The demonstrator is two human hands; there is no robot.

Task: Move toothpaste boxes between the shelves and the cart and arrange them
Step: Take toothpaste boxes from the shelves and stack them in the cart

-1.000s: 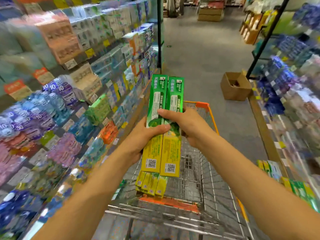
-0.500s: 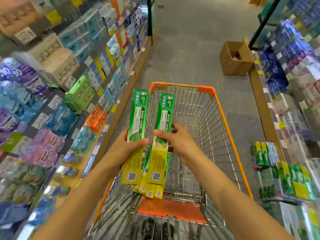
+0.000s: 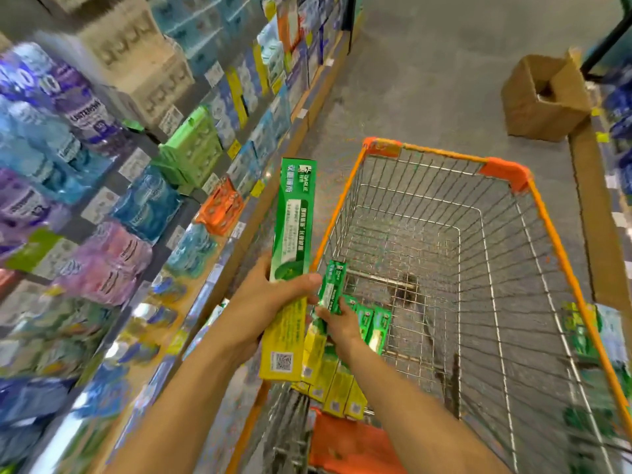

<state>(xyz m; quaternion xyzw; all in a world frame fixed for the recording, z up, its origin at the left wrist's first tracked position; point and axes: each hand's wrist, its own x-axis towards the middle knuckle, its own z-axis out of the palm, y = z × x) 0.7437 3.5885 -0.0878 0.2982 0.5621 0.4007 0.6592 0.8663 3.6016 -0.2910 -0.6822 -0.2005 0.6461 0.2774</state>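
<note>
Aisle cart (image 3: 506, 172): each hand (image 3: 263, 302) (image 3: 342, 325) gripping one toothpaste box (image 3: 294, 234) (image 3: 331, 285)

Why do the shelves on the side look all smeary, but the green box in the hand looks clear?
In the head view, the left shelves are streaked with motion blur, worst near the picture's edges; the toothpaste box in the left hand is sharp enough to read its print; the wide lens bends the cart rim outward.

**Aisle view: grey floor, stocked shelving**

I see a speckled grey floor (image 3: 427, 80) running between shelving (image 3: 113, 172) crowded with colourful packs on my left and a wood-edged shelf base (image 3: 595, 213) on my right. An open cardboard box (image 3: 543, 97) sits on the floor.
</note>
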